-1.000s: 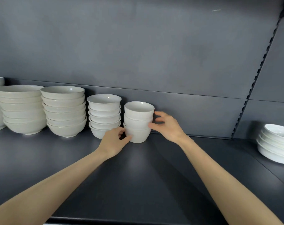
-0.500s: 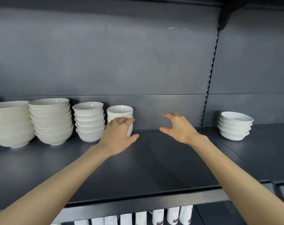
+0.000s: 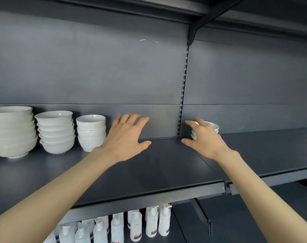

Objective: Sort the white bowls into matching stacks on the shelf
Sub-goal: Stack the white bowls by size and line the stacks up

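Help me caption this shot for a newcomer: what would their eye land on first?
Two bare hands reach over the dark shelf, fingers spread and empty: the left hand at centre, the right hand in front of a low bowl stack. Three white bowl stacks stand in a row at left, from the large stack through the medium stack to the small stack.

White bowls (image 3: 54, 132) on a dark grey shelf (image 3: 158, 165), white bottles (image 3: 151, 221) below

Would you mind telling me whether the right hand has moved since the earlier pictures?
Yes. The right hand has left the small stack and gone rightward, past the slotted upright, and is now in front of the far stack.
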Available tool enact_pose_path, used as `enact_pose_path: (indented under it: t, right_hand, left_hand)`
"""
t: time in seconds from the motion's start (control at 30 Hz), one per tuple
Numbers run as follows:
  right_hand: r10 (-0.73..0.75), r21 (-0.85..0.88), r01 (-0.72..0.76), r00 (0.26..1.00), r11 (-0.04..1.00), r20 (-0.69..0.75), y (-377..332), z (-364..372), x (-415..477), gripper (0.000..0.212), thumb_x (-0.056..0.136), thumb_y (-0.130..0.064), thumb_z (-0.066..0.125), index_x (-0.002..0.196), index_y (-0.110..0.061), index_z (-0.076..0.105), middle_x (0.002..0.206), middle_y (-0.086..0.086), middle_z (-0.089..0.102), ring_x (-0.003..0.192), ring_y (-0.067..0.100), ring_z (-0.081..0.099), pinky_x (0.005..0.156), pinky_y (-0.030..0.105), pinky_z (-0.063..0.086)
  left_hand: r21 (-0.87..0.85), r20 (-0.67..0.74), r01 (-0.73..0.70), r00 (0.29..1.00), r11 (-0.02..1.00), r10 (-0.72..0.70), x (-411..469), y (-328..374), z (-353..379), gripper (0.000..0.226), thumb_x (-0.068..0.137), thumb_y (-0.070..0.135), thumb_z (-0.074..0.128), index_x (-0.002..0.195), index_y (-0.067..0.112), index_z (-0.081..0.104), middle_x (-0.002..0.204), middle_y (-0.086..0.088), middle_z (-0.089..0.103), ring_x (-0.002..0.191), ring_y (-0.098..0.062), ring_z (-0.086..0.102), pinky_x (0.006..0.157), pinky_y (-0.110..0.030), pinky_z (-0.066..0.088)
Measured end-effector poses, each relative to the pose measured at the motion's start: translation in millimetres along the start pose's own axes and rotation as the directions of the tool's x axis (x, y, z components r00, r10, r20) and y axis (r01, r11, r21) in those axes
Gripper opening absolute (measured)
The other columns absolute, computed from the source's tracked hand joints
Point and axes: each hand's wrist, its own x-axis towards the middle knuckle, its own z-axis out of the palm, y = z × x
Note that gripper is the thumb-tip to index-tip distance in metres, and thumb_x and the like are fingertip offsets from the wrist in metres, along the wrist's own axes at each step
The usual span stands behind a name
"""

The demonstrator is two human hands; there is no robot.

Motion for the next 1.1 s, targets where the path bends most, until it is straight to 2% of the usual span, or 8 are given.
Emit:
enact_pose_path:
  t: [0.2,0.47,0.8,1.0,1.1]
  right_hand:
    - [0.008,-0.024,-0.007,1.000,1.000,0.018,71,-29,-19,0.064,0.091,-0.036,0.059,0.147,-0.025,0.029,0.155,0.003,0.021,0.140,0.027,0.021,0.101,0.044,0.036]
    - [0.004,-0.070,-0.001,0.999,0.998,0.054,170,-54,-16,0.064,0.092,-0.038,0.057,0.147,-0.024,0.028,0.156,0.006,0.020,0.141,0.028,0.021,0.101,0.046,0.037]
    - [-0.031,0.007,0.030,0.996,1.000,0.078,224,-25,45,0.065,0.091,-0.039,0.058,0.147,-0.023,0.028,0.156,0.005,0.020,0.140,0.028,0.024,0.105,0.047,0.037]
    - [-0.047,0.094,0.037,0.994,0.995,0.102,248,6,96,0.071,0.088,-0.043,0.062,0.147,-0.021,0.030,0.154,0.006,0.025,0.139,0.027,0.028,0.107,0.049,0.036]
    - [-0.050,0.225,0.025,0.993,0.974,0.105,257,18,121,0.079,0.083,-0.047,0.067,0.147,-0.019,0.030,0.153,0.003,0.030,0.139,0.023,0.031,0.109,0.039,0.034]
  left_hand:
    - [-0.010,0.015,0.004,1.000,1.000,-0.004,22,78,17,0.074,0.089,0.054,0.052,0.150,0.026,0.020,0.152,0.000,0.029,0.140,-0.022,0.021,0.117,-0.039,0.015]
    - [-0.021,0.031,-0.001,1.000,1.000,0.002,65,159,50,0.076,0.089,0.054,0.052,0.150,0.025,0.019,0.151,0.001,0.030,0.141,-0.021,0.021,0.119,-0.041,0.008]
    - [-0.124,0.078,0.055,0.996,0.991,-0.046,124,173,102,0.077,0.087,0.053,0.057,0.149,0.025,0.022,0.150,0.003,0.033,0.139,-0.020,0.026,0.116,-0.037,0.020]
    - [-0.291,0.156,0.129,0.984,0.948,-0.086,162,165,147,0.082,0.082,0.054,0.063,0.148,0.028,0.022,0.149,0.004,0.035,0.136,-0.019,0.032,0.107,-0.035,0.029]
    - [-0.382,0.201,0.176,0.974,0.907,-0.104,181,158,171,0.093,0.078,0.055,0.068,0.150,0.026,0.016,0.153,0.003,0.029,0.139,-0.018,0.029,0.109,-0.035,0.030]
